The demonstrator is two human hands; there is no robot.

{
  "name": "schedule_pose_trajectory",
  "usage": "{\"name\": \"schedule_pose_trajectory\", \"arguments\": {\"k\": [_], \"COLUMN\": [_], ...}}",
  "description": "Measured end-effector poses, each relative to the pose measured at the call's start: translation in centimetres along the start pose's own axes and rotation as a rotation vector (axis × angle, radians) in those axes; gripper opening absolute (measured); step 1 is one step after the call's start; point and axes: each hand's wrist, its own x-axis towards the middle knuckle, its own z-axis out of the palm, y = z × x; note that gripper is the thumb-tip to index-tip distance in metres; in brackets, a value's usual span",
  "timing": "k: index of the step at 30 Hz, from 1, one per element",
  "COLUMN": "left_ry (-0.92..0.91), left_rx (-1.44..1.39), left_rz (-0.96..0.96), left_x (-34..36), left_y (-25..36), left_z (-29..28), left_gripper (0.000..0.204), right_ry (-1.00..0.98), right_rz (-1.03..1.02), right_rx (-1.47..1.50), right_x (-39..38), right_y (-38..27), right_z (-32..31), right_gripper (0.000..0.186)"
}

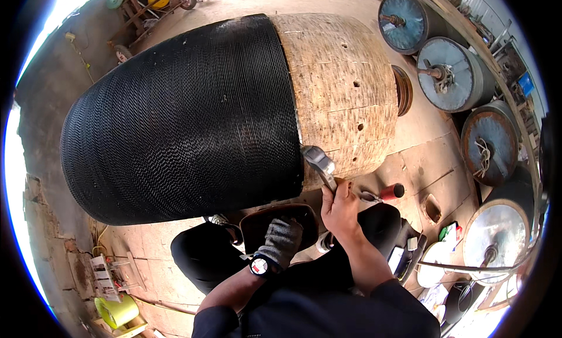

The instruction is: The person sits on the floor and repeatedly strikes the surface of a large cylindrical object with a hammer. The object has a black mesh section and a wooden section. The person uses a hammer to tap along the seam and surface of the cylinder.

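A large roller lies across the view. Black, finely ridged layers [187, 115] cover its left part, and bare wood blocks [339, 98] with small dark holes form the right part. My bare right hand [341, 210] is closed round a metal hammer [319, 161], whose head meets the lower edge of the black layers at the wood. My left hand [282, 242], in a grey glove, is over a dark tray [250, 225] between my knees. Its fingers are curled down into the tray, and what they hold, if anything, is hidden.
Several metal-ended drums [448, 74] stand along the right side. A red and black cylinder [392, 191] lies beyond my right knee. On the left are a small white stool [106, 277] and a yellow-green roll [117, 310]. A wheeled cart [167, 4] is at the back.
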Motion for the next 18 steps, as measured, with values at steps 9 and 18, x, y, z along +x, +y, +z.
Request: {"name": "schedule_pose_trajectory", "arguments": {"k": [9,18], "left_ry": [-0.105,0.033], "left_rx": [-0.462,-0.448], "left_rz": [-0.219,-0.184], "left_x": [-1.6,-2.1], "left_y": [1.2,0.2], "left_z": [0.9,2.7], "left_gripper": [0.029,0.032], "right_ry": [0.11,0.147], "right_rz": [0.0,0.057], "right_rx": [0.088,0.188], "right_x": [-0.3,-1.2], "right_y": [-0.3,-2.3], "right_z": [0.3,-1.6], "right_gripper": [0.021,0.028]}}
